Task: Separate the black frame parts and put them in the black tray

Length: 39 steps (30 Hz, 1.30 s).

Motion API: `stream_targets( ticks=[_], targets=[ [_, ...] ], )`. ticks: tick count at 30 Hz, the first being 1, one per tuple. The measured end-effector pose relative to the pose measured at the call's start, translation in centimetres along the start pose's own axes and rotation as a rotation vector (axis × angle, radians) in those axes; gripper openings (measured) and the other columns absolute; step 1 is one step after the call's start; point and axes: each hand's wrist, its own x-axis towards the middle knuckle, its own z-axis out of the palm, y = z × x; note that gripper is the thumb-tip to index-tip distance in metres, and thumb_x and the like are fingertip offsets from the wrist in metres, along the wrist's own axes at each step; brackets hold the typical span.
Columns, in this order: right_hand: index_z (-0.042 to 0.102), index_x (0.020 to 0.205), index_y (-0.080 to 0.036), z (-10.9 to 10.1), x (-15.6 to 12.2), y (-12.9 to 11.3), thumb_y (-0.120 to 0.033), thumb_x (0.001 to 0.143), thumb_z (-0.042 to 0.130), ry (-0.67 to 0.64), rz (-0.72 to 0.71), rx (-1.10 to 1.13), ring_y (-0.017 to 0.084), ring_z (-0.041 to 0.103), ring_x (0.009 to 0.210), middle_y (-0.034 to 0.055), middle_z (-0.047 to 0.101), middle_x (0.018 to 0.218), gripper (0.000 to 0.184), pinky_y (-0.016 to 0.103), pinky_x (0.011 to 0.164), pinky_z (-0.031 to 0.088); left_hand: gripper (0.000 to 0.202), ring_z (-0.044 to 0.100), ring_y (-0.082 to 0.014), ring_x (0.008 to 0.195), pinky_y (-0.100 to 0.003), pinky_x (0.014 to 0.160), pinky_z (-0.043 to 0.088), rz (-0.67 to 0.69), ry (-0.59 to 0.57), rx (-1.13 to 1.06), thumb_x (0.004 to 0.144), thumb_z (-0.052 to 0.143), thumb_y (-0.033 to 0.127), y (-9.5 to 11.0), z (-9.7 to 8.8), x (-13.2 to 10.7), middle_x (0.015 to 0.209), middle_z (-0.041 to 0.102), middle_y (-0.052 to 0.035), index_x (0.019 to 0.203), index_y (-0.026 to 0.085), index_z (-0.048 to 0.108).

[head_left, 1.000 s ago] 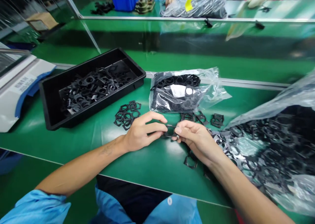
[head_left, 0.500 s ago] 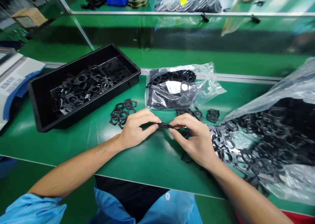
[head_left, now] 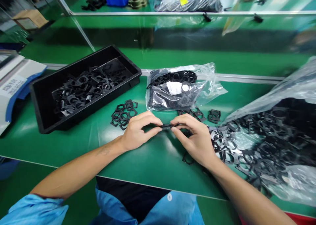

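Between my two hands a small flat black plastic part (head_left: pixel 166 126) is held edge-on above the green table. My left hand (head_left: pixel 140 130) pinches its left end between thumb and fingertips. The right end sits in a pinch of my right hand (head_left: pixel 195 136). Seen from the side, the part hides its outline. Beside my left hand lies a small cluster of black ring-shaped parts (head_left: pixel 123 113). Behind and under my right hand are more black parts, with a small stack (head_left: pixel 214 116) to its right.
A black tray (head_left: pixel 81 116) full of ring-shaped parts stands at left. A clear bag (head_left: pixel 172 95) of parts lies behind my hands. At right, a large open plastic bag (head_left: pixel 269 103) spills many black parts. A white and blue machine (head_left: pixel 22 80) stands at the left edge.
The black part has turned slightly and now lies nearly level between my fingertips. Both hands stay in almost the same place.
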Motion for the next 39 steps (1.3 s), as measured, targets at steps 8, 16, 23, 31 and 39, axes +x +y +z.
stream_targets(
  ticks=[8, 16, 23, 31, 39],
  targets=[
    [0.073, 0.092, -0.022, -0.11, -0.07, 0.08, -0.007, 0.088, 0.066, 0.076, -0.094, -0.075, 0.019, 0.074, 0.088, 0.0054, 0.077, 0.095, 0.018, 0.033, 0.082, 0.061, 0.010, 0.070, -0.0134, 0.081, -0.024, 0.076, 0.058, 0.154, -0.022, 0.012, 0.089, 0.074, 0.017, 0.19, 0.19, -0.20, 0.088, 0.073, -0.0050, 0.098, 0.017, 0.072],
    [0.074, 0.092, -0.023, 0.03, -0.35, 0.22, -0.009, 0.089, 0.065, 0.092, -0.139, -0.121, 0.020, 0.076, 0.090, 0.0068, 0.080, 0.099, 0.017, 0.036, 0.085, 0.063, 0.007, 0.070, -0.0134, 0.081, -0.024, 0.075, 0.058, 0.122, -0.030, -0.013, 0.089, 0.073, 0.016, 0.32, 0.15, -0.38, 0.087, 0.074, -0.0051, 0.096, 0.016, 0.072],
    [0.073, 0.092, -0.023, -0.06, -0.36, 0.31, -0.008, 0.089, 0.066, 0.101, -0.189, -0.156, 0.020, 0.077, 0.089, 0.0069, 0.080, 0.098, 0.016, 0.035, 0.083, 0.063, 0.004, 0.071, -0.0131, 0.081, -0.024, 0.076, 0.059, 0.099, -0.043, -0.018, 0.089, 0.073, 0.016, 0.35, 0.20, -0.42, 0.087, 0.074, -0.0049, 0.093, 0.016, 0.073],
    [0.072, 0.090, -0.023, -0.06, -0.31, 0.01, -0.007, 0.087, 0.067, 0.116, -0.162, -0.142, 0.020, 0.076, 0.088, 0.0058, 0.079, 0.095, 0.017, 0.034, 0.083, 0.062, 0.010, 0.072, -0.0130, 0.083, -0.024, 0.076, 0.060, 0.198, -0.014, 0.075, 0.090, 0.073, 0.018, 0.33, 0.05, -0.22, 0.091, 0.075, -0.0045, 0.100, 0.018, 0.072],
    [0.071, 0.088, -0.022, -0.06, -0.10, -0.41, -0.010, 0.088, 0.066, 0.056, -0.101, -0.093, 0.019, 0.074, 0.083, 0.0046, 0.077, 0.090, 0.012, 0.033, 0.078, 0.060, 0.017, 0.071, -0.0128, 0.083, -0.029, 0.082, 0.063, 0.240, 0.036, 0.107, 0.091, 0.066, 0.007, 0.19, -0.10, -0.28, 0.087, 0.073, -0.0011, 0.100, 0.021, 0.072]
  ],
)
